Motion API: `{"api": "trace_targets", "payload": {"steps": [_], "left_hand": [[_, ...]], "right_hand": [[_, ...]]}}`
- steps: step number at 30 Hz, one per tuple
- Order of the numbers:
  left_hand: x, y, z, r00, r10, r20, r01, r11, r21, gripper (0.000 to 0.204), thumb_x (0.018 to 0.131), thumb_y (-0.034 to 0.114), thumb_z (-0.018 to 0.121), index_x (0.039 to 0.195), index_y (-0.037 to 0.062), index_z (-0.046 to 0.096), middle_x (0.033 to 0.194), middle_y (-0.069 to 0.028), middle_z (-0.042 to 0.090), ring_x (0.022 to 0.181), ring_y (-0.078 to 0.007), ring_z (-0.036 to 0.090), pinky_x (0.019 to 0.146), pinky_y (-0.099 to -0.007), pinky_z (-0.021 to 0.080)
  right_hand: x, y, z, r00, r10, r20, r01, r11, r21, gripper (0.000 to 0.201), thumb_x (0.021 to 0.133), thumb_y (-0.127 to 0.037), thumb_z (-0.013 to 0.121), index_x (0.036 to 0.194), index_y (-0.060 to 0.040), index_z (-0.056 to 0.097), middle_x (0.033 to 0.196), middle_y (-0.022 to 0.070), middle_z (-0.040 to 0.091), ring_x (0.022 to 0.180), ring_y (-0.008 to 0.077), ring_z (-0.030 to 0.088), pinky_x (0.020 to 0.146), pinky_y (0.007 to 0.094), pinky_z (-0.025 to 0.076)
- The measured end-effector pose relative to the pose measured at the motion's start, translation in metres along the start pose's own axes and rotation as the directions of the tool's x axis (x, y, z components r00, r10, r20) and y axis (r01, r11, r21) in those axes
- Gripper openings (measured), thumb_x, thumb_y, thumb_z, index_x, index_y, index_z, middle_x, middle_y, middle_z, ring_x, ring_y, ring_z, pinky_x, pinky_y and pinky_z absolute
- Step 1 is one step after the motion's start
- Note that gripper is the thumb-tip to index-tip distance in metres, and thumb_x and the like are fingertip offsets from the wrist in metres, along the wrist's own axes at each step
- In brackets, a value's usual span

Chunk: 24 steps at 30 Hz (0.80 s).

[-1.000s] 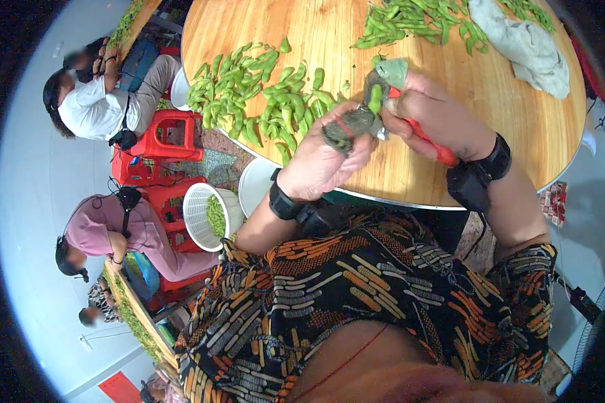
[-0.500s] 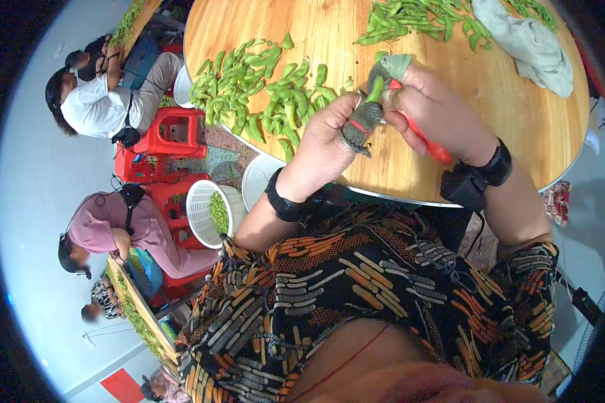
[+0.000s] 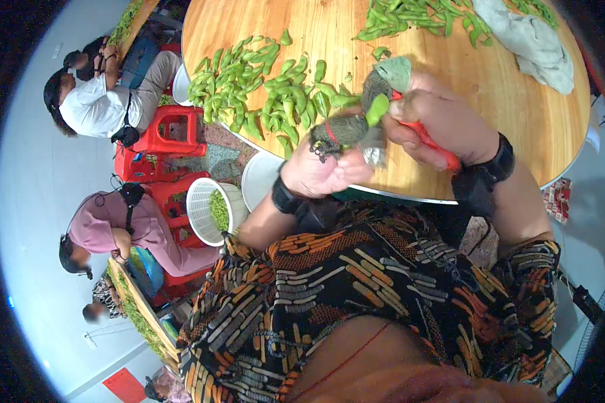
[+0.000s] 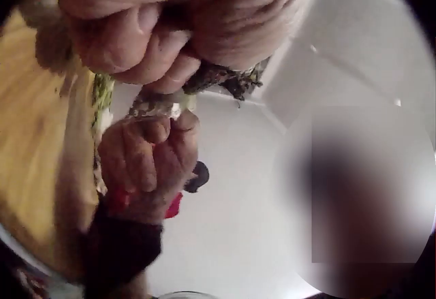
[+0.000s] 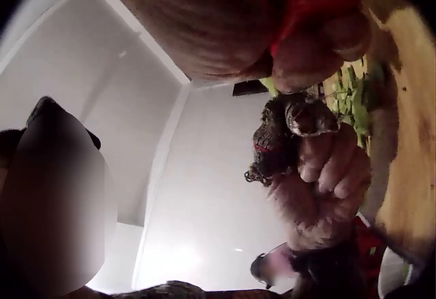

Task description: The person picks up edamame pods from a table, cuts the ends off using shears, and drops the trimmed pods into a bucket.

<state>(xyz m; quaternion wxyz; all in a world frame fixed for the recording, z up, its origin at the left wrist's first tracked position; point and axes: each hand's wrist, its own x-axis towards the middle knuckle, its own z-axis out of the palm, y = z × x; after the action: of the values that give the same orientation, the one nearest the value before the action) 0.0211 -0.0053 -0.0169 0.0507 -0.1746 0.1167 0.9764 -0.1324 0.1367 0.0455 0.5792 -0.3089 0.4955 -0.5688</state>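
In the head view a green soybean pod is pinched in my left hand, between fingers in grey knitted covers. A red band circles the thumb's cover. Close on its right, my right hand is curled round a red-handled tool; its working end is mostly hidden. A blurred silvery patch shows between the hands. Beside the right knuckles is a green cloth cover. Both hands are over the near part of the round wooden table.
A loose pile of pods lies left on the table, another heap at the far side. A grey cloth lies far right. A white basket of pods and red stools stand left, where other people sit.
The left hand first turned in toward the right hand, then rolled back so its palm shows more and moved slightly left. The right hand keeps its grip on the red handle.
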Motion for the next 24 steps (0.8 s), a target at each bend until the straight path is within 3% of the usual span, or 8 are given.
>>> {"api": "trace_targets", "payload": {"steps": [1, 6, 8, 11, 13, 20, 22, 24], "left_hand": [[0.006, -0.007, -0.001, 0.861, -0.102, 0.499, 0.114, 0.993, 0.006, 0.02, 0.086, 0.015, 0.057, 0.104, 0.0077, 0.052, 0.066, 0.0016, 0.046, 0.053, -0.0077, 0.038, 0.049, -0.0228, 0.031], [0.006, 0.01, 0.011, 0.991, -0.017, 0.134, -0.048, 0.882, 0.469, 0.015, 0.084, 0.01, 0.057, 0.098, 0.0068, 0.054, 0.064, 0.0018, 0.049, 0.058, -0.0079, 0.043, 0.053, -0.0222, 0.035], [0.006, 0.012, 0.014, 0.858, 0.414, 0.306, -0.328, -0.017, 0.944, 0.007, 0.082, 0.008, 0.056, 0.089, 0.0059, 0.057, 0.069, 0.0025, 0.053, 0.063, -0.0065, 0.048, 0.057, -0.0213, 0.039], [-0.002, 0.019, 0.028, 0.869, 0.416, 0.268, -0.272, -0.051, 0.961, 0.005, 0.081, 0.009, 0.057, 0.084, 0.0053, 0.058, 0.073, 0.0045, 0.055, 0.068, -0.0041, 0.05, 0.061, -0.0205, 0.042], [0.001, 0.02, 0.036, 0.87, 0.351, 0.345, -0.314, -0.145, 0.938, 0.009, 0.081, 0.011, 0.062, 0.085, 0.0048, 0.057, 0.074, 0.0051, 0.054, 0.069, -0.0035, 0.05, 0.063, -0.0206, 0.043], [0.019, 0.016, 0.034, 0.894, 0.186, 0.408, -0.395, -0.107, 0.913, 0.012, 0.087, 0.015, 0.052, 0.09, 0.0045, 0.056, 0.07, 0.0022, 0.052, 0.059, -0.0053, 0.046, 0.051, -0.0194, 0.036], [0.016, 0.017, 0.029, 0.948, 0.155, 0.278, -0.297, 0.114, 0.948, 0.012, 0.088, 0.016, 0.049, 0.09, 0.0052, 0.054, 0.067, 0.0026, 0.049, 0.055, -0.0052, 0.042, 0.048, -0.0193, 0.032], [0.014, 0.017, 0.025, 0.983, 0.097, 0.154, -0.178, 0.328, 0.928, 0.013, 0.09, 0.017, 0.046, 0.09, 0.0059, 0.052, 0.063, 0.0031, 0.045, 0.051, -0.0051, 0.038, 0.045, -0.0193, 0.028]], "right_hand": [[-0.002, 0.001, 0.001, 0.994, 0.06, 0.093, -0.075, 0.983, 0.165, 0.013, 0.085, -0.014, 0.039, 0.084, -0.005, 0.047, 0.052, 0.0008, 0.044, 0.03, 0.0101, 0.037, 0.033, 0.0238, 0.033], [0.003, 0.002, -0.007, 0.985, -0.054, -0.163, 0.044, 0.997, -0.064, 0.013, 0.084, -0.016, 0.042, 0.077, -0.0055, 0.046, 0.051, 0.001, 0.044, 0.033, 0.0099, 0.039, 0.034, 0.0241, 0.033], [0.006, 0.003, -0.01, 0.97, -0.112, -0.214, 0.074, 0.981, -0.18, 0.013, 0.084, -0.015, 0.043, 0.078, -0.0046, 0.048, 0.051, 0.0024, 0.045, 0.035, 0.0109, 0.042, 0.036, 0.0256, 0.034], [0.012, 0.013, -0.006, 0.879, -0.395, -0.268, 0.138, 0.747, -0.65, 0.013, 0.082, -0.015, 0.047, 0.084, -0.0024, 0.05, 0.055, 0.0092, 0.05, 0.044, 0.0201, 0.052, 0.043, 0.0333, 0.04], [0.015, 0.024, -0.006, 0.762, -0.646, 0.04, 0.283, 0.278, -0.918, 0.017, 0.081, -0.015, 0.051, 0.091, -0.0009, 0.051, 0.062, 0.0151, 0.054, 0.056, 0.0301, 0.056, 0.051, 0.0402, 0.043], [0.013, 0.032, -0.013, 0.724, -0.678, 0.13, 0.415, 0.277, -0.867, 0.016, 0.082, -0.015, 0.051, 0.09, -0.001, 0.05, 0.062, 0.0143, 0.053, 0.052, 0.0282, 0.056, 0.048, 0.0376, 0.043], [0.007, 0.015, -0.007, 0.973, -0.224, -0.063, 0.148, 0.804, -0.575, 0.016, 0.083, -0.016, 0.049, 0.086, -0.0009, 0.049, 0.058, 0.0071, 0.049, 0.043, 0.0167, 0.052, 0.04, 0.0299, 0.041], [0.007, 0.013, -0.008, 0.989, -0.117, -0.094, 0.07, 0.915, -0.398, 0.016, 0.084, -0.017, 0.048, 0.086, -0.001, 0.05, 0.058, 0.0043, 0.047, 0.041, 0.0123, 0.05, 0.038, 0.0266, 0.039]]}}
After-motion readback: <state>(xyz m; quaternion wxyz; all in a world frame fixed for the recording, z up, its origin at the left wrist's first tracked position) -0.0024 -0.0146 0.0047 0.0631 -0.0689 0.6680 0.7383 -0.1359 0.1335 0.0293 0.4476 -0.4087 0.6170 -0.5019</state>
